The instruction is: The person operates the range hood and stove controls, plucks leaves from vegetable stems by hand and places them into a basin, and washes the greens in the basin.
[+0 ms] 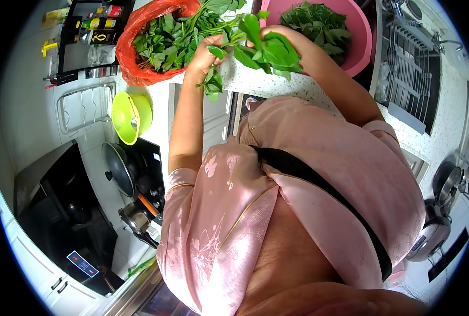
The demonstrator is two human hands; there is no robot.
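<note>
My left hand [207, 52] is closed around green leafy stems beside the red plastic bag [128, 62]. Some leaves hang below its fingers. The bag is filled with leafy greens [163, 45], their stems reaching out toward my hands. My right hand [290, 42] has its fingers closed on a sprig of leafy greens [276, 51], whose broad leaves partly cover the fingertips. Both hands are close together above the speckled counter. Right beside my right hand stands a pink basin [362, 39] with a heap of picked leaves [318, 26] in it.
A lime-green basket [131, 117] stands left of my left forearm, near a lidded pan [117, 166] and a pot [135, 217] on the stove. Bottles [100, 37] fill a rack at upper left. To the right, a metal drying rack [411, 68] lies over the sink.
</note>
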